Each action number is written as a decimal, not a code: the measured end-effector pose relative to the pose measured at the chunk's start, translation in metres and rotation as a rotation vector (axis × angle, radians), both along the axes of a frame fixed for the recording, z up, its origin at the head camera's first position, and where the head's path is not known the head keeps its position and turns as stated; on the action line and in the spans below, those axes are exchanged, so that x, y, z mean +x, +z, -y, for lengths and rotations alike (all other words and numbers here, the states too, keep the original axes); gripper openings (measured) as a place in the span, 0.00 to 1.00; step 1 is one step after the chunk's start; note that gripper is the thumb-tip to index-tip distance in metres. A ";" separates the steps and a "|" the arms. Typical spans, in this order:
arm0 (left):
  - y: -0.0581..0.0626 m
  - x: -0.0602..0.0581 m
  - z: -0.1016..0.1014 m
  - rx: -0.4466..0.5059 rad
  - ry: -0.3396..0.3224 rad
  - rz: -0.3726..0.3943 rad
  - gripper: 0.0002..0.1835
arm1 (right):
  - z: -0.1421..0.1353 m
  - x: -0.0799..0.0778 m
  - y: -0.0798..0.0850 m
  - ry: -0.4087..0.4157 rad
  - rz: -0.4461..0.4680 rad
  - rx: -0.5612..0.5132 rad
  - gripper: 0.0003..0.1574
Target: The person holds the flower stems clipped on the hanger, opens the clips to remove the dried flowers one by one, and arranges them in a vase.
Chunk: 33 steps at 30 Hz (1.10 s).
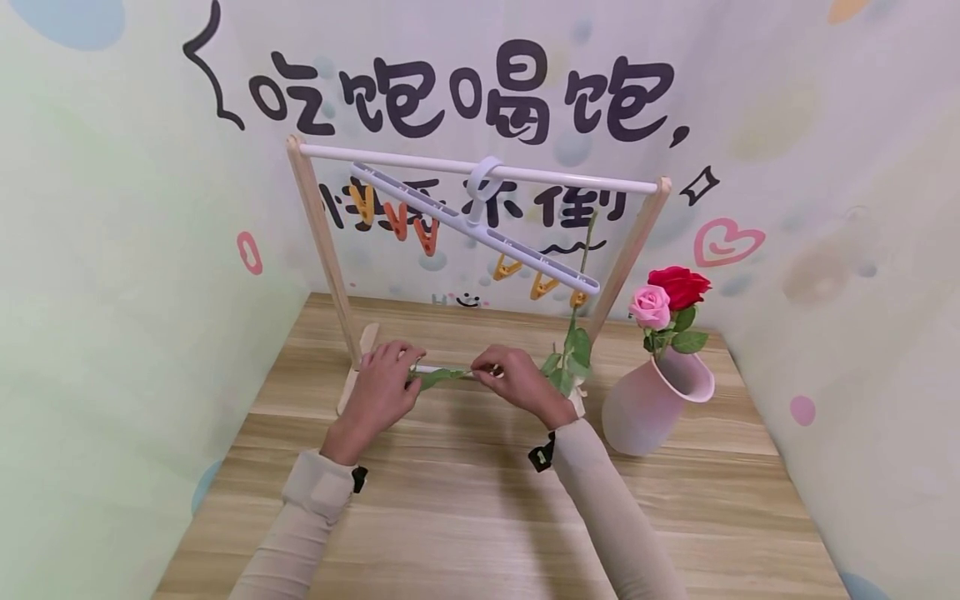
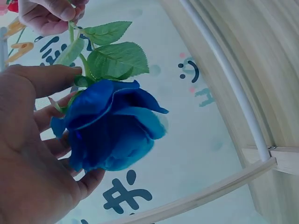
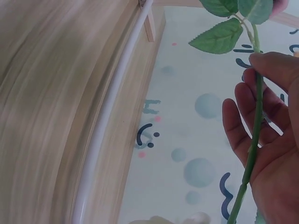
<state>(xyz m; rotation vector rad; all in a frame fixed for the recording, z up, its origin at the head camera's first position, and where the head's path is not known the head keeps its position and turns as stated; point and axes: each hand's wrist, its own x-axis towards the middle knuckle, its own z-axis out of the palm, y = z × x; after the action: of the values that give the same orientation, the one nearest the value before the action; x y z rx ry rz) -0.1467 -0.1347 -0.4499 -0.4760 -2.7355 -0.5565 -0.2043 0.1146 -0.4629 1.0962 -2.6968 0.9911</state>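
An artificial blue rose (image 2: 112,126) is held between both hands. In the left wrist view my left hand (image 1: 381,389) cups the bloom, its thumb at the base and the fingers behind the petals. My right hand (image 1: 519,382) pinches the rose's green stem (image 3: 257,112) between thumb and index finger, below the leaves (image 3: 218,36). From the head the bloom is hidden behind the left hand, while some green leaf (image 1: 442,377) shows between the hands. Both hands are in front of the low part of a wooden rack (image 1: 324,242).
A lilac clip hanger (image 1: 420,202) hangs tilted from the rack's white top bar (image 1: 405,160), with orange and yellow clips. Its right-end clip (image 1: 578,297) holds another leafy stem (image 1: 576,346). A pink vase (image 1: 643,410) at right holds a red rose (image 1: 679,287) and a pink rose (image 1: 650,307).
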 end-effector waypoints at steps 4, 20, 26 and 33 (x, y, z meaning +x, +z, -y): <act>0.003 0.001 0.002 0.085 -0.007 -0.038 0.24 | -0.004 -0.003 0.001 -0.025 -0.005 -0.040 0.05; -0.003 0.006 0.018 0.524 0.112 -0.192 0.35 | -0.013 -0.007 0.016 -0.081 -0.107 -0.198 0.04; -0.014 0.011 0.020 0.615 0.149 -0.106 0.38 | -0.014 -0.008 0.019 -0.092 -0.141 -0.256 0.03; -0.033 0.014 0.016 0.664 0.175 0.035 0.38 | -0.014 -0.008 0.025 -0.083 -0.149 -0.313 0.03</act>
<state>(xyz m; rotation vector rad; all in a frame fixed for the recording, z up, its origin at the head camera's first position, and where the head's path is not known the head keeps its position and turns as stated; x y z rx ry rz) -0.1329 -0.1511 -0.4826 -0.0585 -2.3830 -1.3500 -0.2122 0.1289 -0.4376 0.9478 -2.3473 1.2118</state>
